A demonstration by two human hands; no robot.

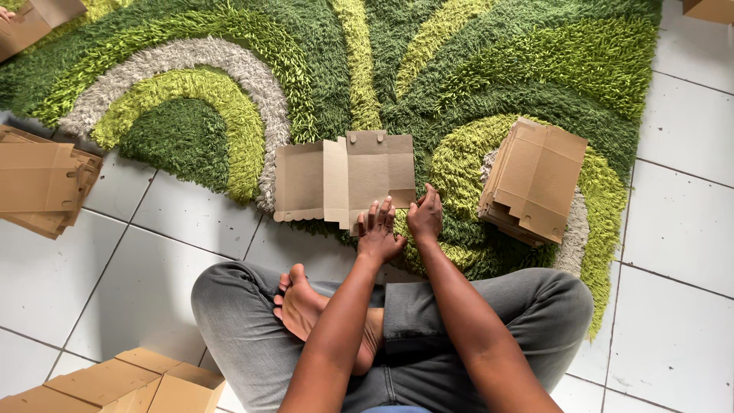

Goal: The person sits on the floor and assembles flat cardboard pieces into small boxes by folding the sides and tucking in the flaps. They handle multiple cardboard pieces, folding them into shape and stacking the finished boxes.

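Note:
A flat, unfolded brown cardboard box blank (336, 180) lies on the green shag rug (474, 69) just ahead of my crossed legs. My left hand (378, 229) presses its fingertips on the blank's near edge, fingers spread. My right hand (425, 214) rests beside it, fingers on the blank's lower right corner flap. Neither hand lifts the blank off the rug.
A stack of flat cardboard blanks (535, 180) sits on the rug to the right. Another stack (42, 187) lies on the white tile floor at left. Folded boxes (130, 382) sit at the bottom left. More cardboard (30, 23) and another person's fingertips show at the top left.

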